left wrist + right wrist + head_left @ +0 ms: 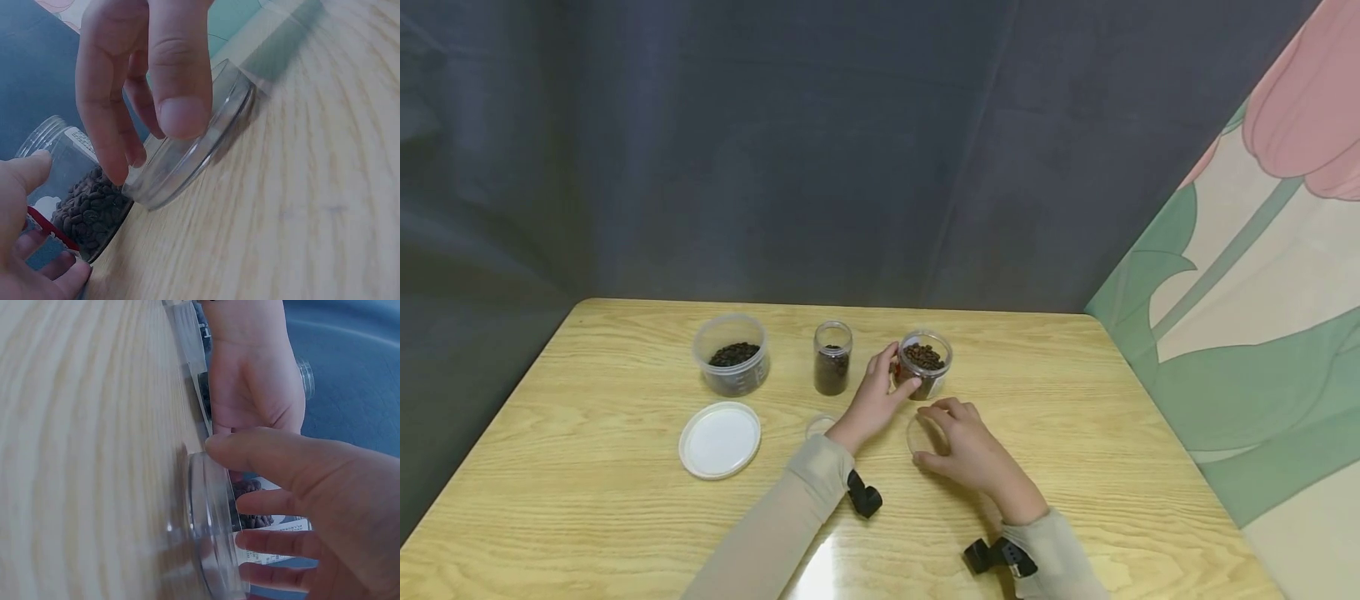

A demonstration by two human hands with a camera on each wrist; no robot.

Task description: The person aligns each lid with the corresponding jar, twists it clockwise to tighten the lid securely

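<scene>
My left hand (874, 402) holds the left side of a clear, wide-mouthed jar (934, 385) of brown beans, its thumb across the front. The jar stands upright and uncapped; the left wrist view shows a red and white label on it. Just in front of the jar, a round clear lid (187, 162) lies on the table. Over the lid hovers my right hand (966, 446), thumb and fingers spread across its width. Those fingers (275, 540) look fairly straight in the right wrist view; whether they touch the rim I cannot tell.
A narrow glass jar (832, 371) of dark contents stands left of my left hand. Farther left is a plastic tub (737, 379) partly filled with dark beans, and a white lid (720, 440) before it. Another small clear lid (818, 423) lies beside my left wrist.
</scene>
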